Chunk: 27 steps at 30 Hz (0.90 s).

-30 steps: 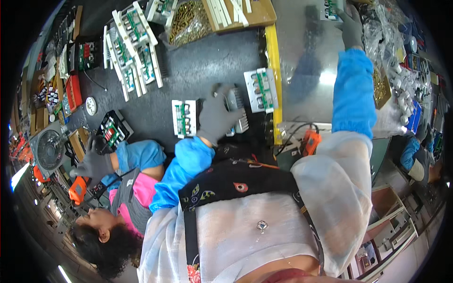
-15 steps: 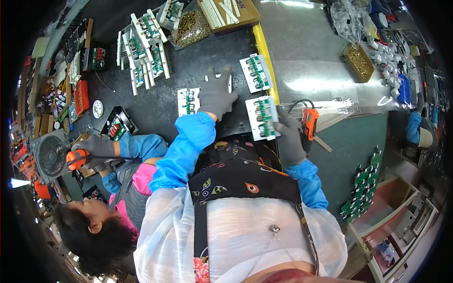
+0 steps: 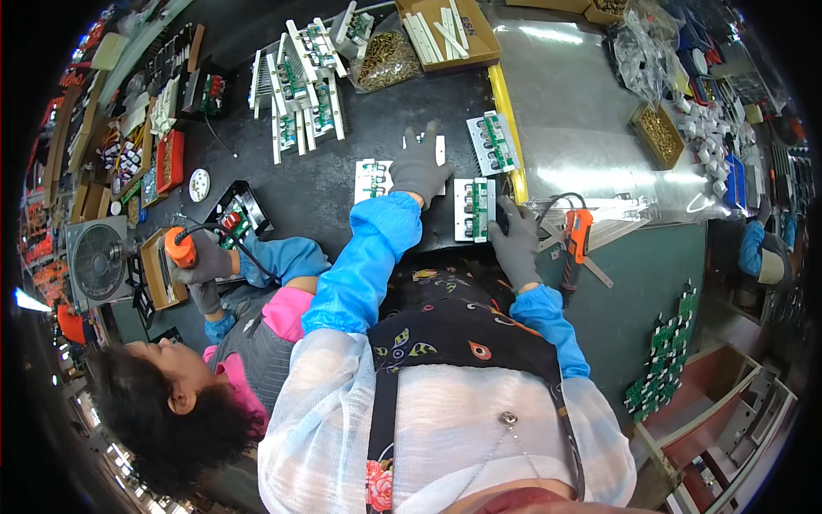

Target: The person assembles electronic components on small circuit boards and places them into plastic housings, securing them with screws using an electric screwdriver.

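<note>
My left hand (image 3: 419, 167), in a grey glove, reaches over the dark table with its fingers spread. Beneath it lies a white plate (image 3: 440, 150), mostly hidden by the hand. Left of that hand is a white-based green circuit board (image 3: 374, 178). My right hand (image 3: 516, 242), gloved too, is closed at the right edge of another circuit board on a white base (image 3: 473, 211) near the table's front edge. Farther back, a third circuit board (image 3: 493, 143) lies tilted beside the yellow strip. An orange-and-black power screwdriver (image 3: 576, 240) with a cable is right of my right hand.
Stacked board-and-heatsink assemblies (image 3: 300, 86) stand at the back left, beside a bag of brass screws (image 3: 387, 60) and a cardboard box (image 3: 479, 43) of white strips. On my left, a co-worker's gloved hand (image 3: 205, 257) holds an orange tool (image 3: 181, 247). A metal surface (image 3: 565, 103) adjoins on the right.
The circuit board at my right hand has moved left and straightened, and the hand has followed it. My left hand stays over the plate. The co-worker's orange tool has risen. The whole view has shifted.
</note>
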Tool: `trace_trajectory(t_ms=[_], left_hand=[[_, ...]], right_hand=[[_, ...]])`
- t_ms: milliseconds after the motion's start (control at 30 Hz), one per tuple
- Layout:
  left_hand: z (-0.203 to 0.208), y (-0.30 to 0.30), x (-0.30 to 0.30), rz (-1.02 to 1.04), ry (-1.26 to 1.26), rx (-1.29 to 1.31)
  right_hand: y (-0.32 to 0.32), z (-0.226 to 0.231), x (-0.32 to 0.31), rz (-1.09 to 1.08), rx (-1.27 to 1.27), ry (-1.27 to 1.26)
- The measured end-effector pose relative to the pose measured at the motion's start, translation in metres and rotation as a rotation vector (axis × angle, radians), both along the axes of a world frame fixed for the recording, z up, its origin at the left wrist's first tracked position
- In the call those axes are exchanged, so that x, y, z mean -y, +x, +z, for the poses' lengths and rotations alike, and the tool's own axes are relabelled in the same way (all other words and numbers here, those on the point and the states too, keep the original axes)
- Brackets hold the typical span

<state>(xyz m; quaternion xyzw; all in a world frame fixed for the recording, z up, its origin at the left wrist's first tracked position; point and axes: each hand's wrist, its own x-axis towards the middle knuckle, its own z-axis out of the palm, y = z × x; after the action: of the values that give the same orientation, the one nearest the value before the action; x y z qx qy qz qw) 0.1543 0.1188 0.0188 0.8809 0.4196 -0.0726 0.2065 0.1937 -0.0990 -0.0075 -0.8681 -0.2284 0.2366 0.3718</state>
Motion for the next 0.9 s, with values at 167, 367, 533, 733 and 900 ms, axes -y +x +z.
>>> trace_trajectory(t_ms=[167, 367, 533, 733, 900], left_hand=[[0.019, 0.008, -0.029, -0.115, 0.145, 0.267], [0.014, 0.080, -0.099, -0.116, -0.057, 0.517], [-0.028, 0.131, -0.139, 0.111, -0.079, 0.710], [-0.026, 0.195, -0.146, 0.422, -0.364, 0.511], [-0.020, 0.231, -0.142, 0.858, -0.296, 0.268]], right_hand=[[0.028, 0.029, 0.006, -0.032, 0.336, -0.008], [0.106, 0.079, -0.085, 0.086, 0.417, 0.184], [0.184, 0.058, -0.212, 0.209, 0.569, 0.220], [0.246, -0.006, -0.322, 0.277, 0.324, -0.314], [0.264, -0.047, -0.351, 0.342, 0.418, -0.379]])
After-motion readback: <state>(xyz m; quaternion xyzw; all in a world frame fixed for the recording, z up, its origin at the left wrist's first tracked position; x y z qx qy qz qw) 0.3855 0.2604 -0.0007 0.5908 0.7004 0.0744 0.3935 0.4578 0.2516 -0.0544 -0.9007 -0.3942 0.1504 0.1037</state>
